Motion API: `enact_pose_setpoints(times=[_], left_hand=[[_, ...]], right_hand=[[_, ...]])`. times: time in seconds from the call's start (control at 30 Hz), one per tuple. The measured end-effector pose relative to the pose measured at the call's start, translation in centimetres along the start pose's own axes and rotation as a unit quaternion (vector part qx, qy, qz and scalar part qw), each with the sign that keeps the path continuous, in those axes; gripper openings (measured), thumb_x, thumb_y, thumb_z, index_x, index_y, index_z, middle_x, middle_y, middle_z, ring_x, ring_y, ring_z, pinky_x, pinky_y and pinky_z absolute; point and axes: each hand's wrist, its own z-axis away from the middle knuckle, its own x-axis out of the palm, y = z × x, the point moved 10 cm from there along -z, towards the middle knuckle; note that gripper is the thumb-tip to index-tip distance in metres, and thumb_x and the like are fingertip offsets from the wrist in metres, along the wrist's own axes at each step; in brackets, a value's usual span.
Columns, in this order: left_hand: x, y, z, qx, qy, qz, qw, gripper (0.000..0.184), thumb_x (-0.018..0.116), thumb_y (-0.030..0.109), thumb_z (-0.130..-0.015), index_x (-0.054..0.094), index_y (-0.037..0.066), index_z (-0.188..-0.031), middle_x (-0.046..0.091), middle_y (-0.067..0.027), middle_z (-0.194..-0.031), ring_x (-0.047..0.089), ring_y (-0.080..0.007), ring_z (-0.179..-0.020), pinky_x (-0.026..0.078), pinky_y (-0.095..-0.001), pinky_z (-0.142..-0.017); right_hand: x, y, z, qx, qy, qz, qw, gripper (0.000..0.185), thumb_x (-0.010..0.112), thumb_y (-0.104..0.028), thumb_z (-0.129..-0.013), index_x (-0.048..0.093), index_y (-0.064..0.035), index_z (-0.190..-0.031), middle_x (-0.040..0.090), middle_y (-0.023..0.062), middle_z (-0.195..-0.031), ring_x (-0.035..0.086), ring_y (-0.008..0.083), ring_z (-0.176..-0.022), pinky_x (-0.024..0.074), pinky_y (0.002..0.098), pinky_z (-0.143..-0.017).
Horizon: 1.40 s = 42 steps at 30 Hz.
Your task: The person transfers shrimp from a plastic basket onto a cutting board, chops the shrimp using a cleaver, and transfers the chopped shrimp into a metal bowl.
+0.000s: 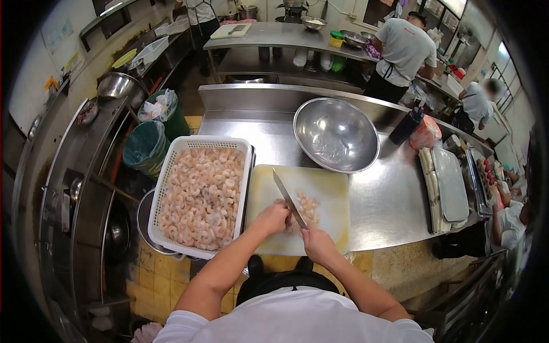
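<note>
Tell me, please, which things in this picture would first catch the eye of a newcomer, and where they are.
Probably the white basket heaped with shrimp, to the left of the cutting board. Next may come the large shiny bowl beyond the board, then the long knife in the right hand, over the board, with small pieces lying beside its blade.
</note>
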Motion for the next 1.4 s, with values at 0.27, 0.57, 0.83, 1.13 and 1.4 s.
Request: enact_pose_setpoints(times=[0.27, 0.57, 0.83, 1.13, 1.4], left_hand=[[-0.1, -1.2, 0.7, -0.004, 0.047, 0.043, 0.998, 0.008, 0.073, 0.007, -0.073, 0.075, 0.006, -0.081, 0.069, -0.0151, -0.098, 0.069, -0.0371, -0.095, 0.058, -0.0459, -0.085], [-1.5, -4.9, 4.8, -0.218, 0.169, 0.04, 0.96, 0.02, 0.075, 0.015, -0.081, 0.071, 0.003, -0.097, 0.068, -0.0219, -0.104, 0.067, -0.042, -0.101, 0.055, -0.0484, -0.091], [0.5, -5.4, 4.8, -0.243, 0.13, 0.14, 0.951, 0.032, 0.076, 0.02, -0.085, 0.068, 0.002, -0.11, 0.066, -0.0217, -0.112, 0.065, -0.0426, -0.107, 0.054, -0.049, -0.094], [-0.9, -5.5, 4.3, -0.269, 0.213, 0.088, 0.935, 0.053, 0.076, 0.024, -0.086, 0.062, -0.003, -0.128, 0.054, -0.0236, -0.132, 0.062, -0.0453, -0.117, 0.052, -0.0504, -0.101], [1.0, -5.4, 3.3, -0.239, 0.154, 0.121, 0.951, 0.039, 0.071, 0.021, -0.089, 0.067, 0.0, -0.121, 0.061, -0.0228, -0.122, 0.064, -0.0419, -0.113, 0.053, -0.0483, -0.099]], right_hand=[[3.3, 0.9, -2.3, -0.014, 0.0, 0.011, 1.0, 0.029, 0.05, -0.027, -0.109, 0.053, 0.0024, -0.111, 0.068, 0.0374, -0.09, 0.065, 0.0587, -0.087, 0.0492, 0.0663, -0.079], [4.4, 1.5, -0.9, 0.002, -0.012, 0.011, 1.0, 0.031, 0.051, -0.028, -0.109, 0.056, 0.0023, -0.112, 0.069, 0.0349, -0.087, 0.065, 0.0588, -0.083, 0.0502, 0.067, -0.076], [0.1, 0.6, 0.5, -0.008, 0.016, 0.002, 1.0, 0.031, 0.05, -0.03, -0.11, 0.055, 0.0012, -0.11, 0.068, 0.036, -0.084, 0.065, 0.0585, -0.082, 0.049, 0.0674, -0.075], [-1.4, 1.6, -0.2, 0.012, 0.027, 0.001, 1.0, 0.029, 0.05, -0.028, -0.11, 0.053, 0.0007, -0.108, 0.066, 0.036, -0.082, 0.064, 0.0586, -0.08, 0.0476, 0.0671, -0.074], [-0.6, 4.7, -2.3, 0.013, 0.032, 0.003, 0.999, 0.031, 0.049, -0.029, -0.11, 0.053, 0.0011, -0.109, 0.067, 0.0362, -0.083, 0.064, 0.0582, -0.082, 0.048, 0.0665, -0.074]])
